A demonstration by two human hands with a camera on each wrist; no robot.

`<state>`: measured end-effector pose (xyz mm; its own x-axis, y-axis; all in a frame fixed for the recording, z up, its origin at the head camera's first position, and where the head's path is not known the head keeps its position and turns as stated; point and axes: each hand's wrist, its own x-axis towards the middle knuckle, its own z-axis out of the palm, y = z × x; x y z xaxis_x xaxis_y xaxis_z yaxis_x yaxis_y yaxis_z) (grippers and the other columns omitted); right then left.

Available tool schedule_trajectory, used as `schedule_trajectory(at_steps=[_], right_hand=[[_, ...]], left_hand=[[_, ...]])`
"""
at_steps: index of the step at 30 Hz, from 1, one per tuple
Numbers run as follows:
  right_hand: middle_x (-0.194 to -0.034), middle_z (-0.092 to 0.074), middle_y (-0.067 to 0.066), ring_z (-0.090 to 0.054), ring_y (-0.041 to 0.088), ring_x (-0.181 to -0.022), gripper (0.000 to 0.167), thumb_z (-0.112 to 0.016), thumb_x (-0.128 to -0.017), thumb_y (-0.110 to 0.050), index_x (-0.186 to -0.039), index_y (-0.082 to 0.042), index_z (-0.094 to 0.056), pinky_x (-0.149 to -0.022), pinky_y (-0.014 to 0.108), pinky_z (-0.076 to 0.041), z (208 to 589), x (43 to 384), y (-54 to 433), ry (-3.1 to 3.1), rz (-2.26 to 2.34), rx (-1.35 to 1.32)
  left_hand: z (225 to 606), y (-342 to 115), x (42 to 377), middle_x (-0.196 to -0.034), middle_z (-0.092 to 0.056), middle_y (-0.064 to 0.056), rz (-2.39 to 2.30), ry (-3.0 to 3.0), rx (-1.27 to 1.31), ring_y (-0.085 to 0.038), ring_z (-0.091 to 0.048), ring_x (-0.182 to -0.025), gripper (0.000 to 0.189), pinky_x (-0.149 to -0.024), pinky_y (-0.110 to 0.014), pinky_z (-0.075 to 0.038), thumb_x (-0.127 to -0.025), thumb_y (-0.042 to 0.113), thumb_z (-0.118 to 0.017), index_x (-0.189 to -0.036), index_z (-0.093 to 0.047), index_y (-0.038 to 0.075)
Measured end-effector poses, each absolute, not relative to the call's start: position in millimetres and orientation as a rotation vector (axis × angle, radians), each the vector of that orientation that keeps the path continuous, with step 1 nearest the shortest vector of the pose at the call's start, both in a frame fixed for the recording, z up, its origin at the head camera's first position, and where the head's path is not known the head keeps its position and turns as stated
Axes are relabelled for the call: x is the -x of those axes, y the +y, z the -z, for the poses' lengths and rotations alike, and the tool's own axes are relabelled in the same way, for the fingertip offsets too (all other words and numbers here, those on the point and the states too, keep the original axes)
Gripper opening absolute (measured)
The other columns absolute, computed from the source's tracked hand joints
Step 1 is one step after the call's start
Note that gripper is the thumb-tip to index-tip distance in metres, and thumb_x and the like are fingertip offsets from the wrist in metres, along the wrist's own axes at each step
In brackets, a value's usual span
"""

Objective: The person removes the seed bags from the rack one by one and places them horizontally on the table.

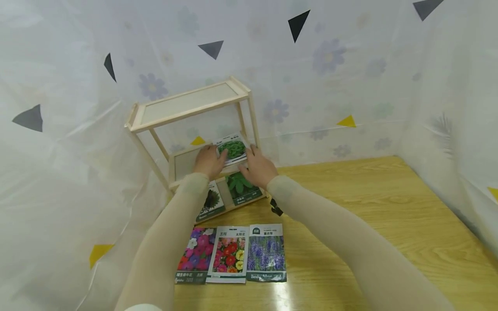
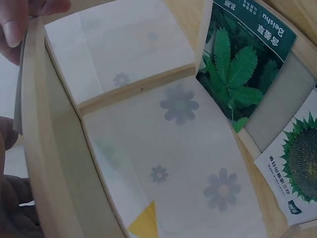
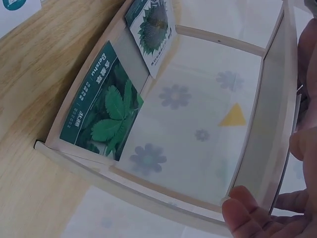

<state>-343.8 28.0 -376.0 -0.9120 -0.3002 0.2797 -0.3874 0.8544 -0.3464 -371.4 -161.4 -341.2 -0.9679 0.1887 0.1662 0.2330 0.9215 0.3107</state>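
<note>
A seed packet with a green leafy picture (image 1: 233,149) leans on the middle shelf of a small wooden rack (image 1: 194,114). My left hand (image 1: 209,162) holds the packet's left edge, its thumb on the front. At the opposite edge, my right hand (image 1: 261,167) grips the packet, with the thumb low near the shelf's front rail. On the lower shelf below lie a packet with a fern-like green leaf (image 3: 109,114) and a sunflower packet (image 2: 302,158). Both wrist views show the held packet only as a thin edge behind the shelf.
Three flower seed packets lie in a row on the wooden table (image 1: 369,207): mixed pink and purple (image 1: 196,250), red and yellow (image 1: 227,255), and lavender (image 1: 266,252). The rack's top shelf (image 1: 190,103) overhangs the hands. A patterned white sheet (image 1: 311,86) hangs behind.
</note>
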Motion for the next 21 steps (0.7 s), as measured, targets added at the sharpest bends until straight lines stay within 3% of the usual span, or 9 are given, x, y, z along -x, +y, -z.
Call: schedule_trajectory(at_steps=[11,21], right_hand=[[-0.151,-0.029,0.025,-0.047,0.037,-0.127,0.065,-0.038,-0.102,-0.046,-0.145,0.003,-0.036,-0.092,0.046,-0.05,364,343,20,-2.841,-0.509,-0.5],[-0.147,-0.035,0.02,-0.051,0.032,-0.123,0.059,-0.04,-0.102,-0.043,-0.141,0.002,-0.044,-0.092,0.042,-0.05,366,342,21,-2.85,-0.518,-0.516]], left_hand=[[346,-168,374,-0.14,-0.043,-0.029,0.431,-2.969,0.395,-0.042,-0.036,-0.133,0.068,-0.112,-0.049,-0.024,-0.102,0.046,-0.037,-0.141,-0.039,-0.01],[344,-170,368,-0.142,-0.044,-0.025,0.345,-2.989,0.413,-0.041,-0.035,-0.134,0.065,-0.113,-0.052,-0.02,-0.102,0.046,-0.034,-0.141,-0.043,-0.005]])
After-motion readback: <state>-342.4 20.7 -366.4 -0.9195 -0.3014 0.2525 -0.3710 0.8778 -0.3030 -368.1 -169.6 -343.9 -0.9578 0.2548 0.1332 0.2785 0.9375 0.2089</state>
